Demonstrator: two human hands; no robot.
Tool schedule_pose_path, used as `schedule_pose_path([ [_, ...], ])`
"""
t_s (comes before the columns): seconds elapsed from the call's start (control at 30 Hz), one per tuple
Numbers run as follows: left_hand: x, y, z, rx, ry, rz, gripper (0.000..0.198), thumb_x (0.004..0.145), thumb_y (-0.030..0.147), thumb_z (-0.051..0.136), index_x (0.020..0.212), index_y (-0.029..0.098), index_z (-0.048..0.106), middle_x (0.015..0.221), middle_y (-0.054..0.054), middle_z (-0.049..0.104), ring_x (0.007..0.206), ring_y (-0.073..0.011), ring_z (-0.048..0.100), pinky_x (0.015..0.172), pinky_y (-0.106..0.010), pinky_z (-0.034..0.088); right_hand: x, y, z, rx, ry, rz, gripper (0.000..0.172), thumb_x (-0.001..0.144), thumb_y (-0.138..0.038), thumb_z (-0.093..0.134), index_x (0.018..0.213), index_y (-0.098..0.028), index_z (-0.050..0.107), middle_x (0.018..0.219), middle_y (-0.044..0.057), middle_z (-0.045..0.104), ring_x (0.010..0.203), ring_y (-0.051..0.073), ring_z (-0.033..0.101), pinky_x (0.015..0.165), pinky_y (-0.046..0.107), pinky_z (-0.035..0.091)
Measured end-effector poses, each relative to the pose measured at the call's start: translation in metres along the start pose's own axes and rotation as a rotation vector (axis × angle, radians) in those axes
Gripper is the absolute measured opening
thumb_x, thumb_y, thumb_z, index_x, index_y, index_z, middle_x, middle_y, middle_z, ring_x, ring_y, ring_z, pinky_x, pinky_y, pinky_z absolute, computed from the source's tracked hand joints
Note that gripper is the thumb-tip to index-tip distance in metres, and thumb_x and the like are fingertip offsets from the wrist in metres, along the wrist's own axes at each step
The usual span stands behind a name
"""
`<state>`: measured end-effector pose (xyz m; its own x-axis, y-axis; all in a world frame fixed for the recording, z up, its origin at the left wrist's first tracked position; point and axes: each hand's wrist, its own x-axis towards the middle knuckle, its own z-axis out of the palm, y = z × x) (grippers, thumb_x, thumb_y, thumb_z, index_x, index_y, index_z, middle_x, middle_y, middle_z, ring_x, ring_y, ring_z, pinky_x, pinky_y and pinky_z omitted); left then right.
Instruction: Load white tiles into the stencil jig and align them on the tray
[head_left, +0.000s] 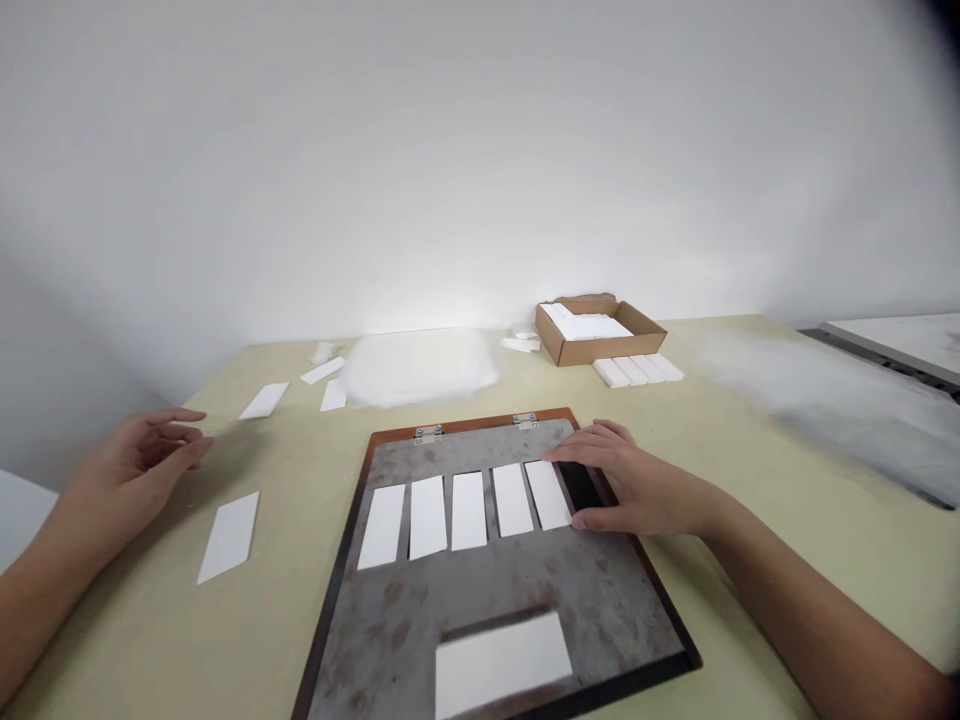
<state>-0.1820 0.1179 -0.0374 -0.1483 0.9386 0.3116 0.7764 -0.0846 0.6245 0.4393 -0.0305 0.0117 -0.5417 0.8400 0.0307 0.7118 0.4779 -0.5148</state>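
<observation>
A grey metal plate [405, 620] in a hinged brown frame lies in front of me. Several white rectangular cards [469, 510] sit side by side across its upper part. My right hand [626, 475] is at the rightmost card [549, 494], fingertips at its far end and thumb at its near end. Beneath that hand shows a black slot [581, 487]. Over the table at the left, my left hand [146, 465] hovers with loosely curled fingers apart and nothing in them. Below it lies a loose white card [229, 537]. Another larger white card [502, 662] sits in the plate's near part.
A cardboard box [600, 350] holding white pieces stands by the wall, with a row of white pieces [637, 370] before it. Loose white cards [265, 401] and a blurred white patch [420, 365] are at the back left. Grey-edged equipment [900, 350] is far right.
</observation>
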Motion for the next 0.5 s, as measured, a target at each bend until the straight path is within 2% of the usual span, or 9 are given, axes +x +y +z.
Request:
schedule_pose_path([
  [0.5,-0.005,0.009,-0.003,0.007,0.000,0.007,0.056,0.088,0.062,0.062,0.130,0.026,0.060,0.097,-0.002,0.069,0.085,-0.0211,0.067,0.070,-0.029,0.051,0.002,-0.001,0.001,-0.007,0.007,-0.006,0.067,0.089,-0.051,0.080,0.149,-0.036,0.055,0.148,0.003,0.062,0.142,0.030,0.050,0.129,0.056,0.018],
])
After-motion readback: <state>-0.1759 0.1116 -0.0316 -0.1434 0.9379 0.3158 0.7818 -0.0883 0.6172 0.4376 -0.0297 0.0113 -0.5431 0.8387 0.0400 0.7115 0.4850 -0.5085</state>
